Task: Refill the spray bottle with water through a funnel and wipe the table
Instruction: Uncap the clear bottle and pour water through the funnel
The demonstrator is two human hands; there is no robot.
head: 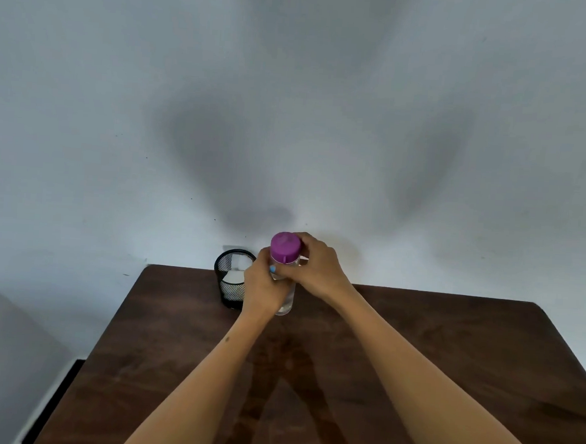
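A clear plastic bottle point(287, 300) with a purple cap point(285, 247) stands upright near the far edge of the dark wooden table point(414, 349). My left hand point(263, 288) is wrapped around the bottle's body from the left. My right hand point(316, 268) grips the bottle just under the cap from the right. Most of the bottle's body is hidden by my fingers. No funnel and no cloth show in this view.
A black mesh cup point(230, 279) with something white inside stands just left of the bottle at the table's far edge. A pale wall rises directly behind the table. The table's left edge drops to the floor.
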